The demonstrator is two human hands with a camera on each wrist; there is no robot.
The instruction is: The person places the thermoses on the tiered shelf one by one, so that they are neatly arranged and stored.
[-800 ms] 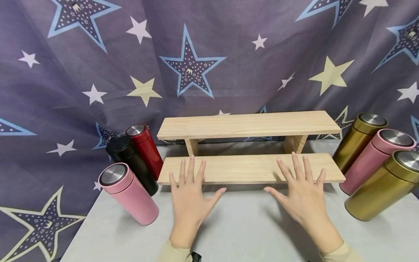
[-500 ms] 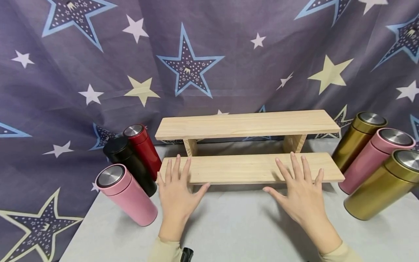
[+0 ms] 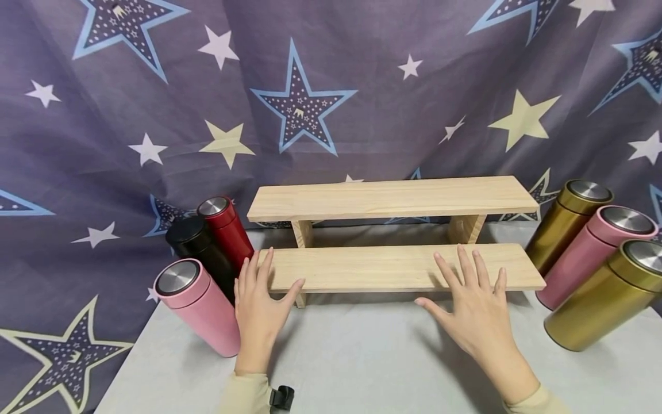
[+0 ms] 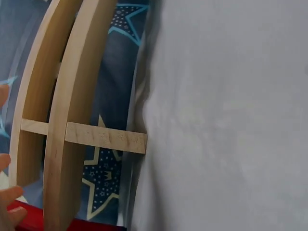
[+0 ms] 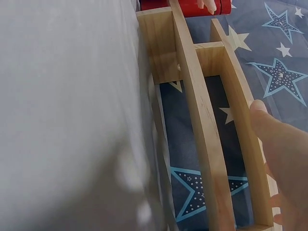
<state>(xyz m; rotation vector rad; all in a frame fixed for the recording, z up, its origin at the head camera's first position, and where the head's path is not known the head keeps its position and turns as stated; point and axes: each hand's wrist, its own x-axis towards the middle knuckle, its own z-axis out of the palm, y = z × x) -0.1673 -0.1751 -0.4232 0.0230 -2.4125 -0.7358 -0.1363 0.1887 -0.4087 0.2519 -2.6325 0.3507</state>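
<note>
A two-tier wooden shelf has an upper board [image 3: 393,198] and a lower board [image 3: 383,267]. My left hand [image 3: 258,313], fingers extended, hovers at the lower board's left end. It overlaps part of a pink thermos bottle [image 3: 199,305] and a black one [image 3: 207,247] in the head view. Behind them leans into view a red thermos bottle [image 3: 227,230]; left fingertips [image 5: 209,5] show against red in the right wrist view. My right hand [image 3: 476,313] is spread with straight fingers over the lower board's right part, holding nothing. Its thumb [image 5: 269,118] shows in the right wrist view.
To the shelf's right stand a gold thermos bottle [image 3: 566,221], a pink one [image 3: 589,259] and a larger gold one [image 3: 602,302]. A pale cloth covers the table [image 3: 372,356]. Behind the shelf hangs a purple-grey star-patterned curtain [image 3: 393,126].
My left hand has moved left from the lower board's front to its left end, close to the bottles. My right hand has stayed nearly in place, and the bottles and shelf stand as before.
</note>
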